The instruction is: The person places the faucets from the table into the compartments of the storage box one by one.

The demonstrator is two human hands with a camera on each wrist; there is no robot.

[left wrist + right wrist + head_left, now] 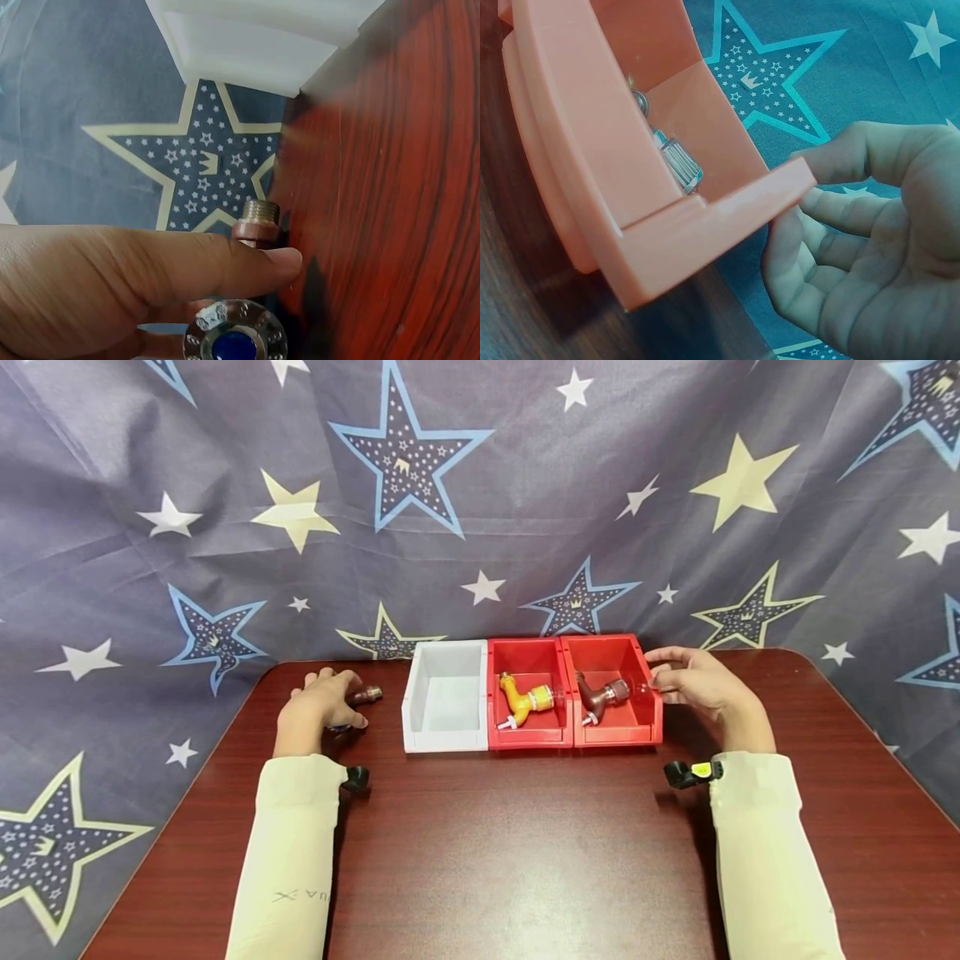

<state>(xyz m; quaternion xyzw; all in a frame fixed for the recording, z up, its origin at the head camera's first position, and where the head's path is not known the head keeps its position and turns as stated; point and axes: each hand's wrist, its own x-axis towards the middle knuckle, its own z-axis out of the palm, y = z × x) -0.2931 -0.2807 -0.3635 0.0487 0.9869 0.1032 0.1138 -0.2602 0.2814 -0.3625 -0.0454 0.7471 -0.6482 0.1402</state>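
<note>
My left hand is at the table's left side, holding a brown tap. In the left wrist view the thumb lies across its body, the threaded brass end juts out beyond, and a clear round handle with a blue centre shows below; the fingers partly hide the rest. My right hand touches the outer side of the right red bin, its bent fingertips at the rim. In that bin lies a dark brown tap; a yellow tap lies in the middle red bin.
A white bin stands left of the two red ones, side by side with them in a row. Behind the wooden table hangs a grey cloth printed with stars, close to the backs of the bins.
</note>
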